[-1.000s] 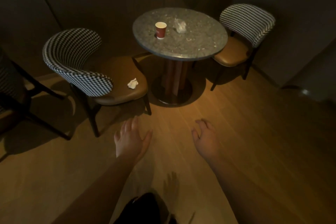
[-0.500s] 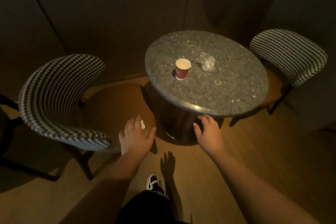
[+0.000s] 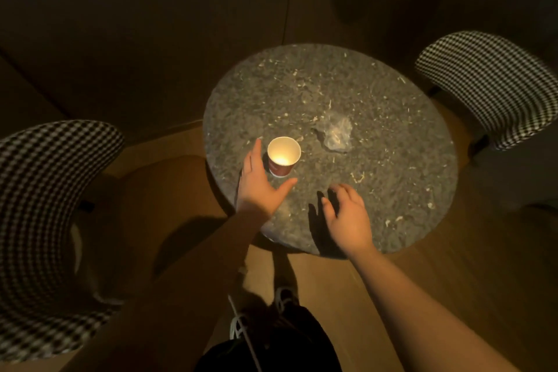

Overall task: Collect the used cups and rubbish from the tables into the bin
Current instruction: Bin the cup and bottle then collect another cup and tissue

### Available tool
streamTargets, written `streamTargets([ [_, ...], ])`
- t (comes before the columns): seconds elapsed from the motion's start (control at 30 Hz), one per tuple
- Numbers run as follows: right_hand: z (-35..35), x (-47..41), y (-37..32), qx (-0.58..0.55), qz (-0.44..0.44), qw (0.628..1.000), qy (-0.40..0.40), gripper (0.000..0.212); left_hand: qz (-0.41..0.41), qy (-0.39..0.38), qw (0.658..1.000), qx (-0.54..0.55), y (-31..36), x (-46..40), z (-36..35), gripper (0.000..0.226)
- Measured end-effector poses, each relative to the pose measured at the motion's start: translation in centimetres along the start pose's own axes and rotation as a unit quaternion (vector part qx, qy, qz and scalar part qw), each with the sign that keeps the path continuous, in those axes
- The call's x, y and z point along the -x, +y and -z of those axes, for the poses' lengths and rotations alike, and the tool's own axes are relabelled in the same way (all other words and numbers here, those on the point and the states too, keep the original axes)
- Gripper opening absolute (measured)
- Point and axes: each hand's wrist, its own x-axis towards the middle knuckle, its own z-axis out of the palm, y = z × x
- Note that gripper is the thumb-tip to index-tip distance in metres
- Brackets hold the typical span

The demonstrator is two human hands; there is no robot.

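The person is wearing no sleeves on either forearm, black trousers (image 3: pixel 271 344), and dark sneakers (image 3: pixel 283 296) showing white laces.

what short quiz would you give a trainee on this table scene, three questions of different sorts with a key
1. True or false: the left hand already grips the paper cup.
2. Multiple choice: the crumpled wrapper lies (A) inside the cup, (B) on the round table right of the cup, (C) on the chair seat.
3. Fill in: the cup stands ____ with its mouth up.

Key:
1. False: the left hand is open beside the cup, fingers and thumb spread around it, not closed on it.
2. B. The right hand hovers open nearer the table's front edge.
3. Upright.
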Motion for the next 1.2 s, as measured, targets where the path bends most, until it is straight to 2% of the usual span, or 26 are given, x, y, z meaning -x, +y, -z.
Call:
streamTargets([
  [0.2, 0.6, -5.1, 1.3, -0.001, 0.025, 0.999, -0.019, 0.042, -0.008, 0.025, 0.999, -0.036, -0.1, -4.7, -3.8, 0.119],
  [0.4, 1.6, -9.3, 2.4, 0.001, 0.063, 0.998, -0.026, 0.044, -0.007, 0.043, 0.995, -0.087, -0.5, -6.4, -5.0, 0.081],
  [0.53, 2.0, -14.5, 2.5, 0.022, 0.098, 0.995, 0.001, 0.065, -0.003, 0.086, 0.994, -0.075, -0.3, -7.5, -4.3, 0.076],
  [0.7, 0.5, -20.8, 2.9, 0.115, 0.116, 0.984, -0.071, 0.091, 0.013, 0.126, 0.988, -0.088, -1.3, -7.9, -2.3, 0.083],
  [0.77, -0.4, -22.1, 3.3, 0.137, 0.108, 0.978, -0.112, 0.086, 0.028, 0.139, 0.986, -0.088, -1.9, -7.4, -1.5, 0.084],
  [0.87, -1.6, -22.2, 3.8, 0.158, 0.107, 0.972, -0.14, 0.065, 0.045, 0.157, 0.982, -0.096, -2.8, -6.4, -0.3, 0.085],
  [1.03, -2.8, -19.0, 2.4, 0.187, 0.146, 0.969, -0.062, 0.037, 0.077, 0.19, 0.973, -0.105, -4.7, -3.4, 2.8, 0.083],
  [1.2, -4.6, -14.1, -1.2, 0.15, 0.172, 0.97, -0.082, 0.031, 0.115, 0.232, 0.959, -0.115, -7.2, 1.3, 7.0, 0.083],
])
